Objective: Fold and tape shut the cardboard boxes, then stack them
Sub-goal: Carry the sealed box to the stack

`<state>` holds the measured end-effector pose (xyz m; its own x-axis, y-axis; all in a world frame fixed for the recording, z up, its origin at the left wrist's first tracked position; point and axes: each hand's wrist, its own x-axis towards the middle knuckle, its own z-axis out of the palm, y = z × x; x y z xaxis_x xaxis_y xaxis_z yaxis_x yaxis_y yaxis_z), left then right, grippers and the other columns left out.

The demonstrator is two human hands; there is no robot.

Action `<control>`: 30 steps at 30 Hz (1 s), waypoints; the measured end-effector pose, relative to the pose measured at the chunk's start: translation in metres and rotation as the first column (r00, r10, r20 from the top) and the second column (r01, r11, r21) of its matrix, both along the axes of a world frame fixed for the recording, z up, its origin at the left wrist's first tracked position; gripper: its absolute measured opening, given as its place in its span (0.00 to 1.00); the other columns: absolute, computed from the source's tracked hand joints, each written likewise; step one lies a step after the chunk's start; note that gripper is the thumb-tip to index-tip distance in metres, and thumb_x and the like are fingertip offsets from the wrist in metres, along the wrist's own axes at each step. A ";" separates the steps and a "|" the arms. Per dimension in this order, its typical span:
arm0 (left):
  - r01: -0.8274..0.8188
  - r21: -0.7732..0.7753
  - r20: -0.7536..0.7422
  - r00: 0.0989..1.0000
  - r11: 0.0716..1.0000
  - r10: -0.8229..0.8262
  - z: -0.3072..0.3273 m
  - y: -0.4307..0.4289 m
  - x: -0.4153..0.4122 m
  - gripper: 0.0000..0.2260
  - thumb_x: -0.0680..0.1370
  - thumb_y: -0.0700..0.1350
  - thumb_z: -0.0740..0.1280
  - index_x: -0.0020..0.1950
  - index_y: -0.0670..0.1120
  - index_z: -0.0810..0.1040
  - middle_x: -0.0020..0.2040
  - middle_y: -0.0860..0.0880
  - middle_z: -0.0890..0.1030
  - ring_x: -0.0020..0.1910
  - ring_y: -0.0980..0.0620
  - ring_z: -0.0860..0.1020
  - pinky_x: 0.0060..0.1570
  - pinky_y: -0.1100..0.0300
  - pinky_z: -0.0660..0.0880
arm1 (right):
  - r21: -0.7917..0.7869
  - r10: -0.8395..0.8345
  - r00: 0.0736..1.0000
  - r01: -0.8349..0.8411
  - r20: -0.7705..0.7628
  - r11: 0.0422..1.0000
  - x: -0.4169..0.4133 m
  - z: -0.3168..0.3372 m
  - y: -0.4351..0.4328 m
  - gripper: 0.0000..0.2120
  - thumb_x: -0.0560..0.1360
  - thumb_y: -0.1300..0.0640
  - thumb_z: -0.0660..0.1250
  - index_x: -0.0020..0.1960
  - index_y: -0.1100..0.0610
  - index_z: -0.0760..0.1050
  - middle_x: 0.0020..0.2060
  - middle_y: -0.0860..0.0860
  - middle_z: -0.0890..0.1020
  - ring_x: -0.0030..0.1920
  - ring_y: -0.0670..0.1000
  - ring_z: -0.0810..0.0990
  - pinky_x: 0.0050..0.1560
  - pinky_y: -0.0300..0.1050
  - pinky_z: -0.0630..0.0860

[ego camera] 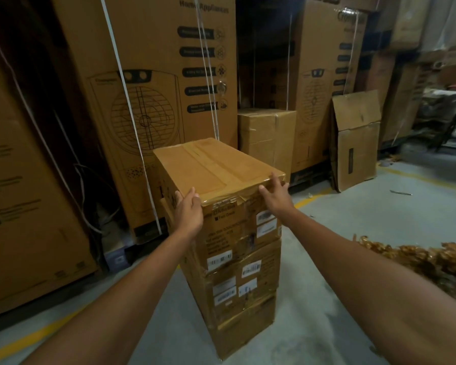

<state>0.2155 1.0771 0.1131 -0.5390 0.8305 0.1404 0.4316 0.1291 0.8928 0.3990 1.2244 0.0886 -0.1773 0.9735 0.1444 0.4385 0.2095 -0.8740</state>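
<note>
Cardboard fills both your grasps. Your left hand (188, 214) clasps the near left corner of the top box (216, 169), thumb laid over the top edge and fingers curled round the left side. Your right hand (274, 198) clasps the near right corner, with fingers reaching over the edge onto the lid and the thumb against the near rim. Both forearms stretch forward, nearly straight, wrists level with the lid.

That top box is plain brown and closed. A wide strip of glossy tape runs down the middle seam, and more tape wrinkles over the near edge where your hands are. Its near face is scuffed, with dark print and a white barcode label.

It sits on the stack (242, 272) of similar boxes, their near faces roughly in line and dotted with more white labels and shiny tape bands. The stack stands on the grey floor (340, 206), close to a yellow line (308, 200).

Behind it rise tall printed cartons (153, 88) bound with white straps (124, 83). A smaller taped box (266, 135) sits between two of them. A flattened carton (356, 138) leans upright further right. At the right edge of the floor lies a heap of crumpled brown strips (419, 259).
</note>
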 end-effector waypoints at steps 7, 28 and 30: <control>0.162 -0.030 -0.020 0.987 0.986 -0.163 0.012 -0.041 -0.002 0.25 0.85 0.56 0.52 0.81 0.52 0.55 0.82 0.48 0.47 0.81 0.46 0.48 0.76 0.46 0.52 | 0.056 0.149 0.986 -0.154 0.079 0.987 -0.012 0.010 -0.076 0.36 0.81 0.41 0.61 0.82 0.45 0.46 0.81 0.59 0.48 0.79 0.63 0.55 0.73 0.57 0.61; 0.068 0.179 -0.716 0.694 0.982 0.082 0.013 -0.438 0.010 0.25 0.85 0.51 0.54 0.82 0.49 0.54 0.82 0.53 0.47 0.80 0.58 0.44 0.75 0.60 0.51 | 0.393 0.357 0.910 -0.255 -0.213 0.884 0.012 0.036 -0.471 0.30 0.80 0.43 0.64 0.78 0.50 0.61 0.74 0.51 0.70 0.71 0.50 0.71 0.66 0.49 0.72; 0.036 0.191 -0.724 0.680 0.981 0.116 0.010 -0.491 0.026 0.24 0.85 0.50 0.55 0.81 0.48 0.56 0.82 0.53 0.49 0.80 0.58 0.45 0.73 0.62 0.51 | 0.421 0.395 0.896 -0.285 -0.202 0.861 0.024 0.038 -0.519 0.29 0.80 0.44 0.65 0.78 0.51 0.63 0.73 0.51 0.71 0.70 0.50 0.72 0.63 0.45 0.72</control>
<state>0.2420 0.5859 0.1235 -0.2342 0.7304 0.6417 0.9518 0.0379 0.3042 0.4226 0.7058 0.1266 -0.3872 0.7220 0.5734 0.0358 0.6332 -0.7731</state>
